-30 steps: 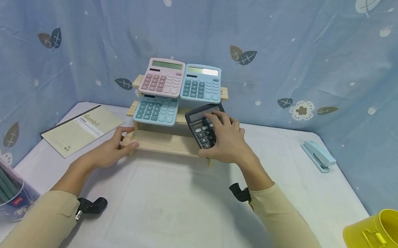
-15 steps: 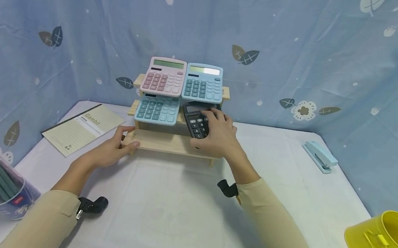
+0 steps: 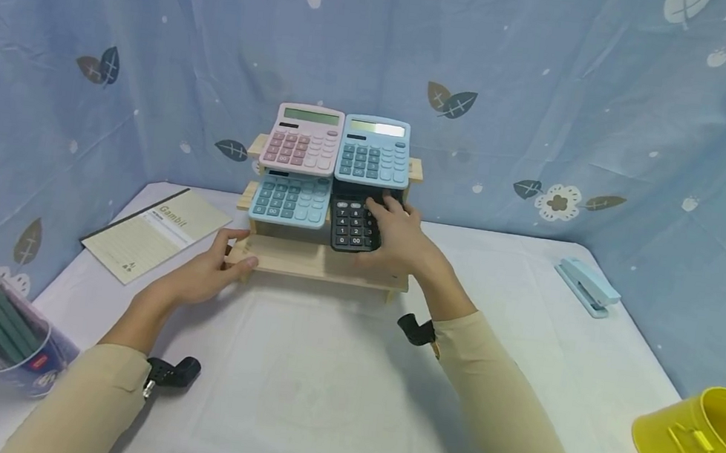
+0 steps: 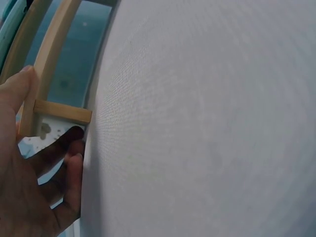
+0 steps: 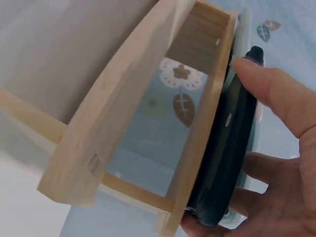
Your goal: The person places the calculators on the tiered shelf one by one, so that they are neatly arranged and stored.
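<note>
A three-tier wooden rack [image 3: 319, 260] stands at the back of the table. My right hand [image 3: 405, 240] grips a black calculator [image 3: 353, 227] at the right of the middle tier, thumb at its lower edge and fingers over its face. In the right wrist view the black calculator [image 5: 228, 148] lies against the tier's wooden board. Beside it on that tier sits a light blue calculator [image 3: 288, 201]. The top tier holds a pink calculator [image 3: 302, 139] and a second light blue calculator [image 3: 374, 151]. My left hand [image 3: 210, 270] holds the bottom tier's left end, thumb in front.
A notepad [image 3: 160, 233] lies left of the rack. At the front left is a clear pencil tub [image 3: 2, 327] with a blue lid. A light blue stapler [image 3: 588, 286] lies at the right, behind a yellow bucket [image 3: 681, 442]. A patterned blue curtain surrounds the table.
The black calculator has turned from a tilt to straight and moved left onto the middle tier, beside the light blue one. My right hand moved with it; the left hand keeps its hold.
</note>
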`<state>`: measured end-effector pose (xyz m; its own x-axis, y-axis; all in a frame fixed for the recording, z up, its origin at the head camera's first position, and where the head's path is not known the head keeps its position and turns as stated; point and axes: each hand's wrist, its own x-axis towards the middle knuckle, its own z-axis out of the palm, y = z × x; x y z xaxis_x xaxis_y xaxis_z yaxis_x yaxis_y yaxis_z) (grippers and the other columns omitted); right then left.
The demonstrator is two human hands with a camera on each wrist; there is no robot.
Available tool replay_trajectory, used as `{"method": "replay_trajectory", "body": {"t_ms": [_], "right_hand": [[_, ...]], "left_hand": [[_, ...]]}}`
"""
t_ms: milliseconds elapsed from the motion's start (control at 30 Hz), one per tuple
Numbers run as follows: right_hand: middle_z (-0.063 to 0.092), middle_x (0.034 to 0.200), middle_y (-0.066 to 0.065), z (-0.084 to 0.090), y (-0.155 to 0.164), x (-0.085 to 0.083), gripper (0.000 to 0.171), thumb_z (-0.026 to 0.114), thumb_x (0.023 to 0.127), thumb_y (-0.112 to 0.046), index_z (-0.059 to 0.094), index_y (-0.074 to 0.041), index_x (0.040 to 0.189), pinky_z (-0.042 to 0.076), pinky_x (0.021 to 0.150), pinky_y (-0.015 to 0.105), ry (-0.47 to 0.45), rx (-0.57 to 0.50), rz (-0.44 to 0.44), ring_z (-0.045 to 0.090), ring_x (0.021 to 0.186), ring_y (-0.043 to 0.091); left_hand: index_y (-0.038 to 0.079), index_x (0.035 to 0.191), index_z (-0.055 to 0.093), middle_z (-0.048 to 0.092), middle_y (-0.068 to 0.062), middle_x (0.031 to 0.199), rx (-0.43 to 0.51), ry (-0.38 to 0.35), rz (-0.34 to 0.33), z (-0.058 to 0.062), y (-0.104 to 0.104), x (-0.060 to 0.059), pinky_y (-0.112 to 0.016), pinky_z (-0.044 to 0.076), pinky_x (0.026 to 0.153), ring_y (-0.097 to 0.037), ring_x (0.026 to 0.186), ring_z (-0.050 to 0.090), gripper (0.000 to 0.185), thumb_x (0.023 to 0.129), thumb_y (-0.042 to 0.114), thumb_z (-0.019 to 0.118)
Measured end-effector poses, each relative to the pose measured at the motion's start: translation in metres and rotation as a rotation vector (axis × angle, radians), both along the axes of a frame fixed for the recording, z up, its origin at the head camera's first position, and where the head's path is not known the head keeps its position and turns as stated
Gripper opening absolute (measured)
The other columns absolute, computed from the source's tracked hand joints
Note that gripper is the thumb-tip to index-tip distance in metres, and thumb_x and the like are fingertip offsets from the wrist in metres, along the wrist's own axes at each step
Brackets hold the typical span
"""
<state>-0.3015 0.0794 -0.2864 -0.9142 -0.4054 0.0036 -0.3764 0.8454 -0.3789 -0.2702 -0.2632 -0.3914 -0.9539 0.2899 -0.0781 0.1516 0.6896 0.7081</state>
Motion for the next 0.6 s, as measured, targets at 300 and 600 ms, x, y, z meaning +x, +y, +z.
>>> {"method": "replay_trajectory", "body": {"t_ms": [300,600], "right_hand": [[0.024,0.166,0.022,-0.009,-0.002,-0.006,0.101,0.086,0.082,-0.046,0.034,-0.007,0.159,0.024,0.119,0.062,0.069,-0.080,-0.050,0.016,0.150,0.050],[0.031,0.160,0.018,-0.016,-0.004,-0.015,0.098,0.088,0.079,-0.048,0.041,-0.010,0.156,0.032,0.116,0.060,0.103,-0.171,-0.084,0.017,0.148,0.045]], "left_hand": [[0.014,0.160,0.009,0.056,-0.038,0.136,0.003,-0.003,0.001,0.003,0.003,0.002,-0.057,0.047,0.099,-0.046,0.124,0.058,0.075,0.107,0.052,0.046],[0.015,0.161,0.008,0.055,-0.038,0.137,-0.006,-0.007,0.007,0.005,0.002,0.002,-0.058,0.047,0.100,-0.049,0.126,0.057,0.076,0.107,0.054,0.046]]}}
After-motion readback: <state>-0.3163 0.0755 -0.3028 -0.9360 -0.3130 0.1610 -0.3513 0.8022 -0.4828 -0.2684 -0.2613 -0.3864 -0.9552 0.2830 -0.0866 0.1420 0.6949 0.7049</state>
